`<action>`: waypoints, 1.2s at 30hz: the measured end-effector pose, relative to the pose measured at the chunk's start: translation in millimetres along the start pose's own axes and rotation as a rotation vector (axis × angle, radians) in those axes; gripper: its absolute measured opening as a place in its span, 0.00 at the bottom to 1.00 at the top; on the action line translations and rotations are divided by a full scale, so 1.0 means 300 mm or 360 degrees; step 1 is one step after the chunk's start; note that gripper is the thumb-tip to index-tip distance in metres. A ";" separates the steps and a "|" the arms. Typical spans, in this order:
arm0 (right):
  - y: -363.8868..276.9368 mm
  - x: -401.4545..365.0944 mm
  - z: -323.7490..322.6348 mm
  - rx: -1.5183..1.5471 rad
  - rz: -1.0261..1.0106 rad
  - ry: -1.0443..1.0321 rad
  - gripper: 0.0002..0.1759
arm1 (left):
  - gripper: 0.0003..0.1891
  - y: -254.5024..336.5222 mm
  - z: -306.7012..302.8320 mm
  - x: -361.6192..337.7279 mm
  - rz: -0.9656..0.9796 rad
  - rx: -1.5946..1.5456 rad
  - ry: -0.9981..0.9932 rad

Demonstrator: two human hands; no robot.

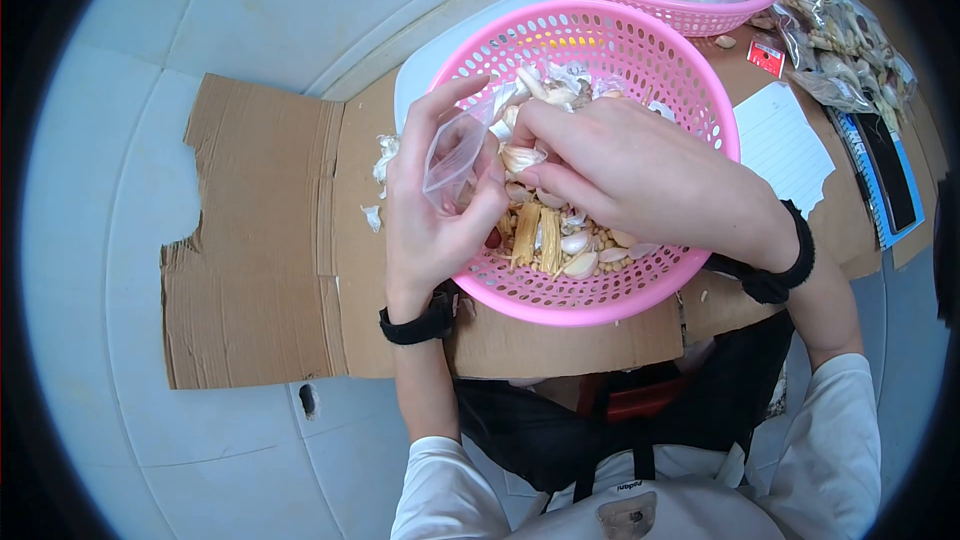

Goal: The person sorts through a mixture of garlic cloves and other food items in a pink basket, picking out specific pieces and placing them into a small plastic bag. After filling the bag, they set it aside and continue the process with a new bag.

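Note:
My left hand (432, 210) is closed on a small clear plastic bag (462, 152), its mouth held wide between thumb and fingers. Close to that opening, my right hand (640, 155) pinches a piece of garlic (520, 157) with papery skin. Both hands are over a pink perforated basket (590, 314). Inside it lie loose garlic cloves (580, 265), tan dried sticks (538, 235), small beige beans or seeds and white papery skins. The bag's lower part is hidden behind my left hand.
A second pink basket (690, 18) with clear bags stands at the back. Filled plastic bags (850, 40) lie at the right, near a lined paper (785, 145), a red packet (766, 57) and a dark phone (884, 170) on a blue notebook. Cardboard (260, 240) covers the work surface.

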State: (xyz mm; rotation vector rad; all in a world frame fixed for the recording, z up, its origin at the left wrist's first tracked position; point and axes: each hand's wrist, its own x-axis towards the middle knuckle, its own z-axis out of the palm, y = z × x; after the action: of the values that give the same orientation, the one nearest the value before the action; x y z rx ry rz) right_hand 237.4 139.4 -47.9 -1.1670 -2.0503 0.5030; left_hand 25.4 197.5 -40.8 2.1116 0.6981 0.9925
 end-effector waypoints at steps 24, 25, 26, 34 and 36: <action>-0.026 0.012 -0.030 -0.0035 -0.0061 0.0212 0.17 | 0.29 -0.005 -0.010 -0.009 0.0150 0.0095 0.0170; -0.023 0.012 -0.030 -0.0046 -0.0075 0.0187 0.17 | 0.26 -0.010 -0.005 -0.004 0.0232 0.0086 0.0172; -0.020 0.012 -0.030 -0.0056 -0.0088 0.0162 0.18 | 0.24 -0.012 -0.002 -0.002 0.0314 0.0077 0.0173; 0.020 0.015 0.003 0.0175 -0.0275 0.0333 0.22 | 0.15 -0.012 -0.006 0.004 0.0300 0.0203 0.0192; 0.008 0.014 -0.013 0.0208 -0.0234 0.0276 0.22 | 0.13 -0.004 -0.006 0.002 0.0289 0.0214 0.0224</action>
State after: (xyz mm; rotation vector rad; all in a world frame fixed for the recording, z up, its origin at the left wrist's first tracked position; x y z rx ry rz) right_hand 240.3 144.2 -45.2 -0.9411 -1.9073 0.4410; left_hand 24.1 199.3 -40.6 2.2695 0.6663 1.2332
